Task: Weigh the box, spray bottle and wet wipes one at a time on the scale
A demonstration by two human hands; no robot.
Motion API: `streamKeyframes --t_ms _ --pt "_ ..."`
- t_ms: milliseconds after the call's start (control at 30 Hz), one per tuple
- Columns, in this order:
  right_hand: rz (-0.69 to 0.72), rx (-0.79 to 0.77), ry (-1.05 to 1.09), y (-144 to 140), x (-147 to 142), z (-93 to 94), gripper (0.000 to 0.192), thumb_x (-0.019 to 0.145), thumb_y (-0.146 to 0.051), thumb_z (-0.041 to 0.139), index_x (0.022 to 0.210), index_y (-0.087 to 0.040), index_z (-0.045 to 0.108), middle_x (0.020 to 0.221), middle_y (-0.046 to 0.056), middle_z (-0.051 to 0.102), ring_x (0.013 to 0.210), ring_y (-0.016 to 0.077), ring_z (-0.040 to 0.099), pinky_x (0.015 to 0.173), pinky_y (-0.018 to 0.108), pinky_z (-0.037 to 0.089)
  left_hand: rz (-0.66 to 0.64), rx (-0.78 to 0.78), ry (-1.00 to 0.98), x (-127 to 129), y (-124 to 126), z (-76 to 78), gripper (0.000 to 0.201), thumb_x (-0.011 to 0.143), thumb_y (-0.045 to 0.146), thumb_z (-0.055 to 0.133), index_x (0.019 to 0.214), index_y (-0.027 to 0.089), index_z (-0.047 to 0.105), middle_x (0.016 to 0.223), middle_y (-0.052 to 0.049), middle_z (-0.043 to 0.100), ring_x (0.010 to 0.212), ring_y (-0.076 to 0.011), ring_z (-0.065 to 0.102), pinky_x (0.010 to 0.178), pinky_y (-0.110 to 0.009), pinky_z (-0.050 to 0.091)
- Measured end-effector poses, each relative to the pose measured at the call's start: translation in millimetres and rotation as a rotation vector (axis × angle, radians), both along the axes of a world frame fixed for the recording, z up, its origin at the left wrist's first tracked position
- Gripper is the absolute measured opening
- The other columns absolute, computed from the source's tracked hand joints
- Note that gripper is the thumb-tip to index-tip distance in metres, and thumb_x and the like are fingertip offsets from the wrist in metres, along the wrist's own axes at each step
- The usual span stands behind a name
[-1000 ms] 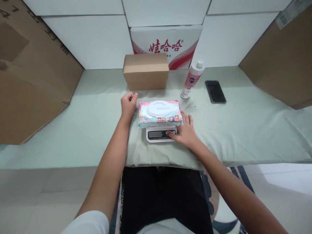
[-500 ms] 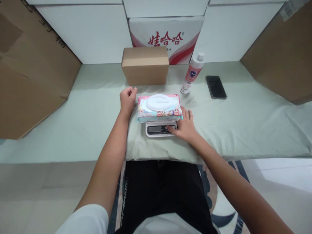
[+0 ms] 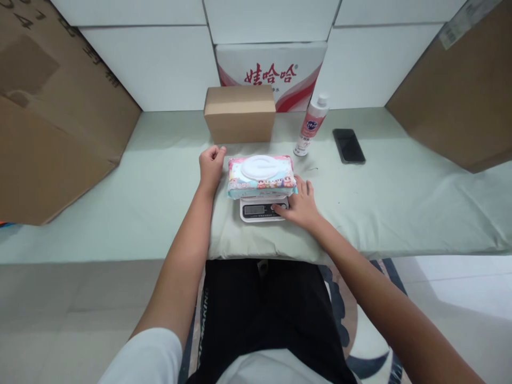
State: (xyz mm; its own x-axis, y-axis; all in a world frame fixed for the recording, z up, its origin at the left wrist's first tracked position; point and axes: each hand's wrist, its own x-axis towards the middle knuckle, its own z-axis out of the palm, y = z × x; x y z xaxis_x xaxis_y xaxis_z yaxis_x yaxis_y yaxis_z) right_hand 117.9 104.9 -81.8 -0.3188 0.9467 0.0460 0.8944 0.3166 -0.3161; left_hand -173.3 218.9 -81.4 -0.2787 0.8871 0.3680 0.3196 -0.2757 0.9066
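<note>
A pack of wet wipes [image 3: 260, 176] with a white oval lid lies flat on top of a small white kitchen scale [image 3: 254, 209], covering its platform. The scale's dark display and button strip face me. My right hand [image 3: 301, 205] is at the scale's right side, fingers apart, its thumb on the buttons. Its other fingertips are beside the right end of the pack. To the left of the pack, my left hand [image 3: 212, 164] rests on the green cloth as a closed fist, apart from the wipes, with nothing showing in it.
Behind the scale stands a brown cardboard box [image 3: 240, 120], with a white and red carton [image 3: 272, 69] behind it. A pink-labelled bottle [image 3: 310, 128] and a black phone [image 3: 349, 146] are at the right. Large cardboard boxes flank both sides [image 3: 68, 133].
The camera view has tilted slightly, so the scene sits a little differently in the frame. My hands, the wipes and the scale keep their places.
</note>
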Motion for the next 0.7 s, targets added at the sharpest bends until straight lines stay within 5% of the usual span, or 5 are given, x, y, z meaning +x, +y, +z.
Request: streamKeyframes --t_ms 233,400,567,700 --pt "-0.021 -0.036 0.012 3 -1 1.0 0.065 0.090 -0.067 0.063 0.124 -0.013 0.076 0.171 0.020 0.035 0.161 0.0431 0.023 0.131 0.068 0.009 -0.036 -0.028 -0.046 1 -2 -0.4 0.052 0.090 0.043 0.068 0.061 0.022 0.030 0.059 0.006 0.027 0.059 -0.0106 0.027 0.059 -0.030 0.023" --pt "-0.030 0.006 0.060 5 -1 -3.6 0.076 0.089 -0.071 0.062 0.138 -0.015 0.067 0.168 0.021 0.039 0.160 0.0423 0.027 0.131 0.069 0.011 -0.192 -0.172 -0.245 1 -24 2.0 0.046 0.085 0.057 0.073 0.069 0.023 0.046 0.063 0.005 0.047 0.058 -0.0108 0.042 0.057 -0.026 0.034" --pt "-0.028 -0.042 0.056 3 -2 2.4 0.079 0.090 -0.072 0.061 0.143 -0.013 0.062 0.168 0.024 0.038 0.161 0.0431 0.025 0.131 0.070 0.011 -0.231 -0.196 -0.261 3 -80 -0.9 0.047 0.082 0.067 0.072 0.099 0.023 0.064 0.104 -0.005 0.071 0.095 -0.0196 0.067 0.078 -0.030 0.053" --pt "-0.045 -0.061 0.055 -4 -4 8.3 0.073 0.092 -0.070 0.056 0.131 -0.009 0.067 0.163 0.025 0.040 0.159 0.0432 0.027 0.132 0.067 0.013 -0.200 -0.170 -0.266 3 -124 -7.3 0.054 0.086 0.070 0.068 0.118 0.027 0.063 0.136 -0.010 0.068 0.127 -0.0265 0.065 0.099 -0.037 0.055"
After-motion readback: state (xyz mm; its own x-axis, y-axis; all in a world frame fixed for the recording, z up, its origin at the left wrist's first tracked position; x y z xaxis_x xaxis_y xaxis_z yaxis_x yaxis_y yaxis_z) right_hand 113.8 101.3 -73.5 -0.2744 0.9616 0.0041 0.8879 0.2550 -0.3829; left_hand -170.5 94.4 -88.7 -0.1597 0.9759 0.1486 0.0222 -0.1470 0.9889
